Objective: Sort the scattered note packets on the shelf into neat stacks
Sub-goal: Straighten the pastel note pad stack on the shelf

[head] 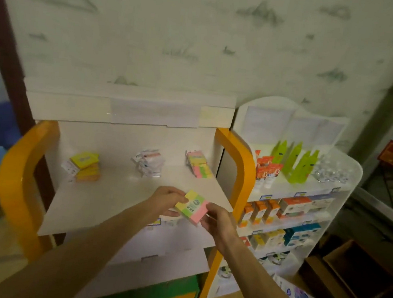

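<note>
A striped note packet in yellow, green and pink hangs just above the front right of the white shelf. My left hand pinches its left end and my right hand pinches its right end. Farther back on the shelf stand three piles: yellow and orange packets at the left, white packets in the middle, and striped pink, yellow and green packets at the right.
Orange side panels frame the shelf. A lower white shelf sits beneath it. To the right stands a white rack with tubes, green bottles and small boxes. A cardboard box lies on the floor at the right.
</note>
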